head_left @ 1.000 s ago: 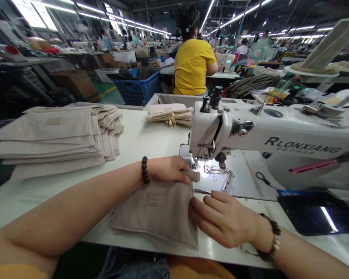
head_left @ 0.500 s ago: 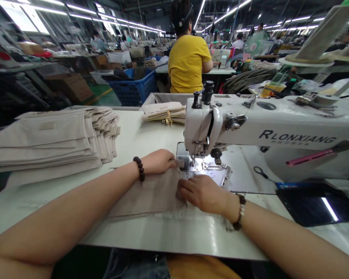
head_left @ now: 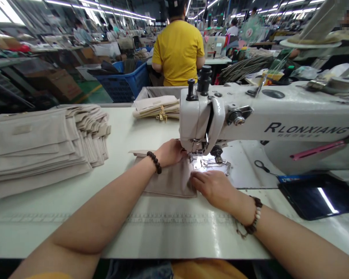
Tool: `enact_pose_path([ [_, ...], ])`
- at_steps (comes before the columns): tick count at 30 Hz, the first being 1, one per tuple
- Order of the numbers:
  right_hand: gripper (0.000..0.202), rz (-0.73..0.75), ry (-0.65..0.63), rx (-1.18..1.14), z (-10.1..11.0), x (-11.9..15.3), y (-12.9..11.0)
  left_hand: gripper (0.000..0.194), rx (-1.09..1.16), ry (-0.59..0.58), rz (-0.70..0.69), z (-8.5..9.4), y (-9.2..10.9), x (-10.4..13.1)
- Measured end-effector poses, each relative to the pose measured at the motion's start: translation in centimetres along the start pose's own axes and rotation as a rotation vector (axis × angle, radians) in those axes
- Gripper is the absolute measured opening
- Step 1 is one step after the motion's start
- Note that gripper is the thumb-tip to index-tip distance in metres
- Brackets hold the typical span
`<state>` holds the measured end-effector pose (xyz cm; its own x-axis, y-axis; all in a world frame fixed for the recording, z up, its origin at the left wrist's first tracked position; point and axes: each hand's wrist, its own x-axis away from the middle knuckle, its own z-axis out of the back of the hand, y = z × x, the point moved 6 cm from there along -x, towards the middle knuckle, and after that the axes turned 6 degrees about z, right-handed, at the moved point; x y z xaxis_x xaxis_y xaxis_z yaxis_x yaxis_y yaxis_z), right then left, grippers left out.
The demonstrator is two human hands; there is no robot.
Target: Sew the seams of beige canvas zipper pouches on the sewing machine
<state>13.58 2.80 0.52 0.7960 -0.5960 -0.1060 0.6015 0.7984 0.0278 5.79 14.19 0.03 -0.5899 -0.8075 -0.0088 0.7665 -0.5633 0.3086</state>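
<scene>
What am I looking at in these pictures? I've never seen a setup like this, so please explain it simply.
There's no robot here: a person works with bare hands, and every picture comes from one camera worn on their head, looking forward and down. The big white machine is an industrial sewing machine, marked RLONXIANG. The left hand and right hand are both on a beige fabric pouch, the left by the lit needle area, the right at the pouch's right edge. Their exact grip is partly hidden. On the pale table are a large stack of beige pouches at left, a smaller stack with gold zipper pulls behind, and a black tablet at right.
</scene>
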Motion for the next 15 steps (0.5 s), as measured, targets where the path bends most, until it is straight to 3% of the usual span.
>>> enact_pose_path([
  [8, 0.011, 0.155, 0.059, 0.004, 0.48, 0.2, -0.47, 0.01, 0.005, 0.038, 0.017, 0.3, 0.31, 0.67],
  [15, 0.016, 0.174, 0.066, -0.003, 0.59, 0.17, -0.2, 0.012, 0.002, 0.048, -0.013, 0.44, 0.56, 0.8],
])
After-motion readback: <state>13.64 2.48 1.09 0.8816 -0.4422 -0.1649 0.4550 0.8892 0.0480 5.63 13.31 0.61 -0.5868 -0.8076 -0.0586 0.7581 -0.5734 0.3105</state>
